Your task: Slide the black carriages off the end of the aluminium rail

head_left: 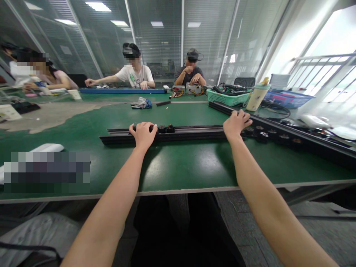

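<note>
A long black rail [194,135], with a channel along its top, lies across the table in front of me. My left hand [144,134] grips it left of its middle, thumb and fingers curled over the sides. Small dark parts [167,128] sit in the channel just right of that hand. At the rail's right end, my right hand [236,124] is closed over it with bent fingers; what lies under the palm is hidden. Close to this hand, a second black rail [294,135] slants across the right side, with several round dark pieces [263,134] beside it.
A grey-and-blue cloth [141,103] and a short black strip [163,104] lie farther back. A green basket of cables [229,97], a yellow tumbler [258,97] and a blue basket [292,99] stand at the right. Co-workers sit across the table [180,115], near a long blue bar [122,91].
</note>
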A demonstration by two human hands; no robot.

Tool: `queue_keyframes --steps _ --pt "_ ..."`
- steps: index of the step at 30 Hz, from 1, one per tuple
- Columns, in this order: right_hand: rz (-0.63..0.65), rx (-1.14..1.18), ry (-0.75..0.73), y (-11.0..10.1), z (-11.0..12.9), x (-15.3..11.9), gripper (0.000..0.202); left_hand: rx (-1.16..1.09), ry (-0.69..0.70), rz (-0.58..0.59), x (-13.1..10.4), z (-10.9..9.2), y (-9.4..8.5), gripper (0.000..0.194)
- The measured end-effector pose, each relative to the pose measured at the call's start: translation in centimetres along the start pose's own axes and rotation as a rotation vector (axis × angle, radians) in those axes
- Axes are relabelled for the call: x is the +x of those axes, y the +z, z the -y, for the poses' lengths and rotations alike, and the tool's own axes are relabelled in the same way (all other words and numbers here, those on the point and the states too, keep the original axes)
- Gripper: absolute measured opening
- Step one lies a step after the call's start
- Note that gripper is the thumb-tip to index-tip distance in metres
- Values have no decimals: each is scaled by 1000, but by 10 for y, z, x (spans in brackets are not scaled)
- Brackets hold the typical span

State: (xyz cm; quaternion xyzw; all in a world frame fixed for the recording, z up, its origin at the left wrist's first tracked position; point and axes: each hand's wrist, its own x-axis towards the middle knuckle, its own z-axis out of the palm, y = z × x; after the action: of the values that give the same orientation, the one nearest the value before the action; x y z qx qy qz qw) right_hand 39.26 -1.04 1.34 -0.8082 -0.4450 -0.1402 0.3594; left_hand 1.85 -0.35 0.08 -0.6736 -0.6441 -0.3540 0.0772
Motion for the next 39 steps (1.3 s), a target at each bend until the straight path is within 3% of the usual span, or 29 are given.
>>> queue_keyframes --steps 7,10,13,18,29,39 --pt "344 352 -834 14 99 -79 47 7 6 -4 0 2 0 30" --pt "447 443 -1001 23 125 -110 50 13 16 -6 -1 2 0 30" --pt "455 450 -1002 29 133 -125 54 14 13 -8 0 3 1 30" --pt "442 444 -968 28 132 -127 61 3 8 -3 -1 0 -2 28" --pt "423 398 -961 20 133 -123 43 -12 -4 5 -3 -2 -3 29" --pt "455 386 -971 22 133 -114 45 10 1 -1 -3 0 -2 28"
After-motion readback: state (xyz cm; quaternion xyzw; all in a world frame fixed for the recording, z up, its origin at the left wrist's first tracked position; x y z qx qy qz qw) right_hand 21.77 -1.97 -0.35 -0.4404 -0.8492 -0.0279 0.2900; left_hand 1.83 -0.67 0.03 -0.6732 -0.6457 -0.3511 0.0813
